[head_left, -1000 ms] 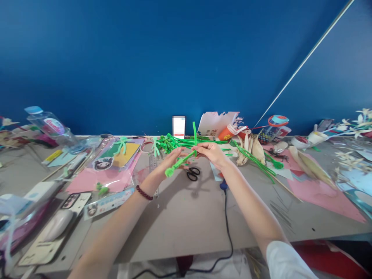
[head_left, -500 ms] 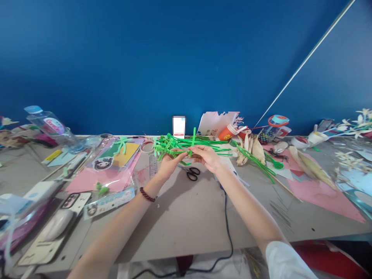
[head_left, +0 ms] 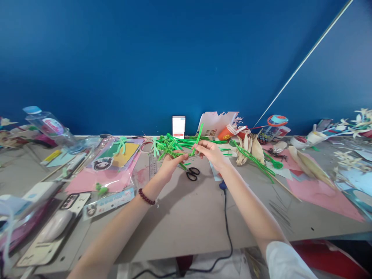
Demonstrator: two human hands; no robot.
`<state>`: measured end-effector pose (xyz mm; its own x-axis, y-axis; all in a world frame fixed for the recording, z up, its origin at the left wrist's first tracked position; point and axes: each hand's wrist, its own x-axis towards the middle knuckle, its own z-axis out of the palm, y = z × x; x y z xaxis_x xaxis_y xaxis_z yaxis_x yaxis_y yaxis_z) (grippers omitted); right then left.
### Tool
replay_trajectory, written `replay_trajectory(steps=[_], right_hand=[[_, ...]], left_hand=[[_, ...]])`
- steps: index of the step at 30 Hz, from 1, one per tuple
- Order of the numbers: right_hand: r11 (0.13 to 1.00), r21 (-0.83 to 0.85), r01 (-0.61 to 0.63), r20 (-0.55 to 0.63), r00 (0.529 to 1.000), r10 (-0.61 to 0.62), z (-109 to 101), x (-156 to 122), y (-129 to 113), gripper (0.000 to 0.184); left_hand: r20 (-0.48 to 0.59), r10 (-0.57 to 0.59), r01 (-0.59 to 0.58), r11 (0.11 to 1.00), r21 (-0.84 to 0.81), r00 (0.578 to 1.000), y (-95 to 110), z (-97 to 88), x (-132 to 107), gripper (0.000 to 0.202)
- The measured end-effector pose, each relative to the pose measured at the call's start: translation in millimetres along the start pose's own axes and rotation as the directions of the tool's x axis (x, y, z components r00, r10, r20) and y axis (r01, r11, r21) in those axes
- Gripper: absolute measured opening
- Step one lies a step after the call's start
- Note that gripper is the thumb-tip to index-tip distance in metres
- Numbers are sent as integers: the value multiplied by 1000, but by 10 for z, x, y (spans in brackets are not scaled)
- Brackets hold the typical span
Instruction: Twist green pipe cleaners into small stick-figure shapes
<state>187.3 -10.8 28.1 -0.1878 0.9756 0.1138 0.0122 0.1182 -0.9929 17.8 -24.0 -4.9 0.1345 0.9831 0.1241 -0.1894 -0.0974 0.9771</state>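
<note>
My left hand (head_left: 172,164), with a beaded bracelet on its wrist, is closed on a green pipe cleaner near its thumb and fingertips. My right hand (head_left: 210,154) pinches a green pipe cleaner (head_left: 199,134) whose free end sticks up and leans right. The two hands are slightly apart, and a green stretch runs between them. Behind the left hand lies a pile of twisted green pipe cleaners (head_left: 167,142), partly hidden by the fingers. Black-handled scissors (head_left: 192,174) rest on the table just below and between the hands.
A lit phone (head_left: 178,126) stands against the blue wall. Left are a plastic bottle (head_left: 50,126), a ruler (head_left: 152,166) and pink paper (head_left: 95,179). Right are paper cups (head_left: 226,133), green stems (head_left: 255,161) and dried husks (head_left: 247,151). A black cable (head_left: 226,217) crosses the front edge.
My right hand has shifted a little right and up, away from the left hand. The upright pipe cleaner end has moved right and now tilts. The left hand has barely moved.
</note>
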Motion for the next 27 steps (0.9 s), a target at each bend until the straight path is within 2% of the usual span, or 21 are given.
replay_trajectory(steps=[7, 14, 23, 27], right_hand=[[996, -86, 24, 43, 999, -21, 44, 7, 65, 32], [998, -38, 55, -37, 998, -57, 73, 39, 142, 33], [999, 53, -7, -53, 999, 10, 116, 17, 120, 35], [998, 68, -17, -39, 999, 20, 112, 10, 111, 40]], left_hand=[[30, -8, 7, 999, 37, 1000, 24, 9, -7, 17], [37, 8, -10, 998, 61, 999, 57, 53, -34, 22], [5, 29, -29, 996, 87, 1000, 62, 74, -52, 18], [35, 53, -55, 996, 64, 998, 87, 88, -65, 18]])
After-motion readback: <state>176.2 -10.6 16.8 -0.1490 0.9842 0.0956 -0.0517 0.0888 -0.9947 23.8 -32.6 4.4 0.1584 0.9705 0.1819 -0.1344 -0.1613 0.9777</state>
